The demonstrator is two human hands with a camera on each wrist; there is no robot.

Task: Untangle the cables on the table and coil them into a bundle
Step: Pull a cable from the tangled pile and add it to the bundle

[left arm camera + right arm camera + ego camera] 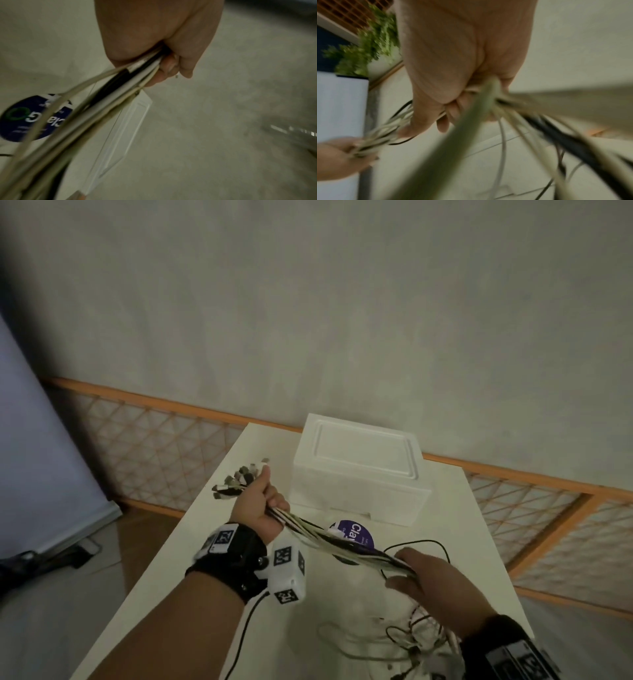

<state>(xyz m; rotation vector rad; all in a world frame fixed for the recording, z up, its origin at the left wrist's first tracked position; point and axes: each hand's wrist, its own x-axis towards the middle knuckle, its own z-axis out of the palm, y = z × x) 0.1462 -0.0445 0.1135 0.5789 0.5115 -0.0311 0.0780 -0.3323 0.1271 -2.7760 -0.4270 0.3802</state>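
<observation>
A bundle of white, beige and black cables [334, 539] stretches above the white table [191, 559] between my two hands. My left hand [265, 503] grips one end in a fist, and several connectors [236, 482] fan out past it. In the left wrist view the fingers [169, 67] curl round the cables [120, 88]. My right hand [407, 571] holds the same bundle further along, thumb on top. In the right wrist view its fingers [452, 112] wrap the blurred cables [513, 121]. Behind it the strands fall into a loose tangle [421, 642] on the table.
A white foam box [356, 470] stands at the table's far end. A round purple label [358, 534] lies under the bundle. A thin black cable loop [431, 542] lies beside my right hand. An orange lattice railing [154, 446] runs behind the table. A green plant [366, 44] shows at the left.
</observation>
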